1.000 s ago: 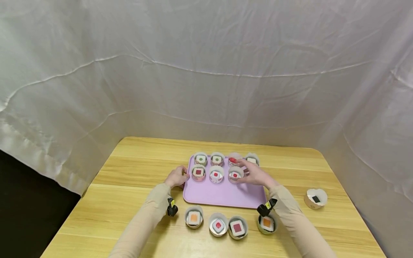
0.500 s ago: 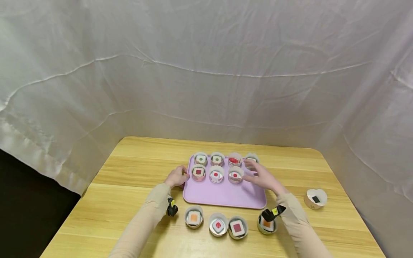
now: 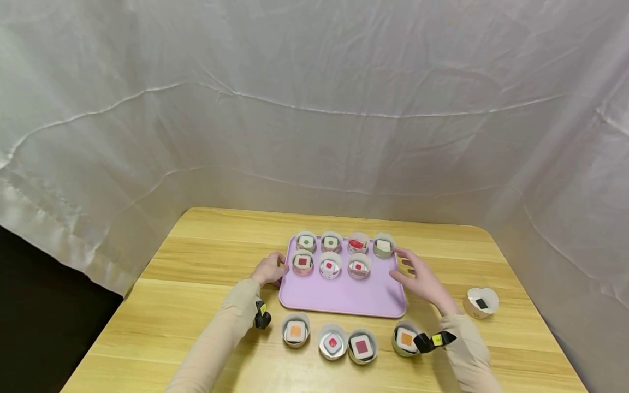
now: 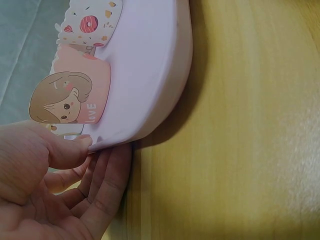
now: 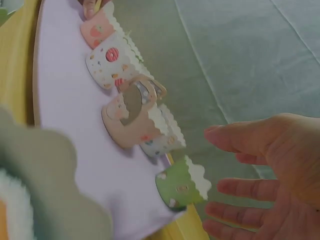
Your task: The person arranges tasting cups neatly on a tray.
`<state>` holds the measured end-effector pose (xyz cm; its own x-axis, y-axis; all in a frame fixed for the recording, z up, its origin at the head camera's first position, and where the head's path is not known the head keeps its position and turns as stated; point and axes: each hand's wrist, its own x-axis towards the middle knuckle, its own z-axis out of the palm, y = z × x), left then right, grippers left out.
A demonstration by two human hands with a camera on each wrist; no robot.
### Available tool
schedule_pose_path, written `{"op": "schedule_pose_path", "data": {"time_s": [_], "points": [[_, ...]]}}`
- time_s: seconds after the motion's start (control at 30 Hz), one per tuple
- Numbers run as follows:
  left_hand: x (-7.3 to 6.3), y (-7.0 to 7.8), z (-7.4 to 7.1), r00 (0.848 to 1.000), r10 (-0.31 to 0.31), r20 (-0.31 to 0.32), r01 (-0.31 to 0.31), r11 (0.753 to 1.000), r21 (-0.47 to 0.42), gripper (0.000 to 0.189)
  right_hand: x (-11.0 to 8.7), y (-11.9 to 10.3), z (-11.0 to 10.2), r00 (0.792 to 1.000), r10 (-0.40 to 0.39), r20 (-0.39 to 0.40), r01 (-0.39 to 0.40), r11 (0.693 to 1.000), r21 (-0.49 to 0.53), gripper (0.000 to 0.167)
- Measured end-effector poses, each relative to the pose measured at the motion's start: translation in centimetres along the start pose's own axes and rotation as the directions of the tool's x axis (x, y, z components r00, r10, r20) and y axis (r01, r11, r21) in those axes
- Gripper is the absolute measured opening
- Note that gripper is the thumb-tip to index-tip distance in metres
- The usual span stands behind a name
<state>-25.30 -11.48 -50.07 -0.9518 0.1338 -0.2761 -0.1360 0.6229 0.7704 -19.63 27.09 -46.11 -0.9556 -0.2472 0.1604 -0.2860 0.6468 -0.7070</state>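
A lilac tray point(image 3: 334, 297) holds several paper baking cups, each with a small sushi-like piece inside. The back row ends at the right with a green cup point(image 3: 384, 246); in the shorter front row stands a pinkish-brown cup point(image 3: 359, 268) with a red-centred white piece. My left hand point(image 3: 268, 269) grips the tray's left edge, and the left wrist view shows the thumb point(image 4: 70, 152) over the rim and fingers curled below. Over the tray's right edge hovers my right hand point(image 3: 423, 279), fingers spread and holding nothing; the right wrist view has it near the green cup.
In front of the tray stand several more filled cups, among them one with an orange-centred piece point(image 3: 296, 331) and one with a red-centred piece point(image 3: 332, 342). Another cup point(image 3: 480, 303) with a dark piece stands far right. A pale curtain point(image 3: 314, 136) surrounds the wooden table point(image 3: 206, 251).
My right hand has moved right, away from the pinkish-brown cup, and its fingers no longer surround it. The cup stays on the tray. My left hand has stayed at the tray's left edge.
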Motion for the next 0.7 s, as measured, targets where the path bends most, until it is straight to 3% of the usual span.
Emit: {"op": "schedule_pose_path", "data": {"time_s": [0.2, 0.37, 0.57, 0.63, 0.7], "points": [[0.0, 0.1, -0.1, 1.000, -0.002, 0.001, 0.002, 1.000, 0.006, 0.018, -1.6, 0.6, -0.8, 0.991, -0.032, -0.131, 0.027, 0.999, -0.039, 0.052], [-0.1, 0.1, -0.1, 1.000, 0.001, 0.000, -0.001, 1.000, 0.008, 0.018, -2.7, 1.2, -1.6, 0.969, -0.040, -0.242, 0.017, 0.995, -0.096, 0.050], [0.0, 0.0, -0.1, 1.000, -0.001, 0.003, 0.001, 1.000, 0.001, 0.018, -3.9, 2.5, -2.4, 0.897, -0.036, -0.440, -0.067, 0.974, -0.216, 0.049], [0.0, 0.0, -0.1, 1.000, 0.002, 0.000, -0.002, 1.000, 0.005, 0.018, -4.3, 2.8, -2.8, 0.876, 0.005, -0.481, -0.135, 0.962, -0.236, 0.052], [0.0, 0.0, -0.1, 1.000, 0.004, -0.002, -0.004, 1.000, 0.009, 0.018, -4.7, 3.1, -3.2, 0.862, 0.100, -0.497, -0.253, 0.934, -0.251, 0.057]]}}
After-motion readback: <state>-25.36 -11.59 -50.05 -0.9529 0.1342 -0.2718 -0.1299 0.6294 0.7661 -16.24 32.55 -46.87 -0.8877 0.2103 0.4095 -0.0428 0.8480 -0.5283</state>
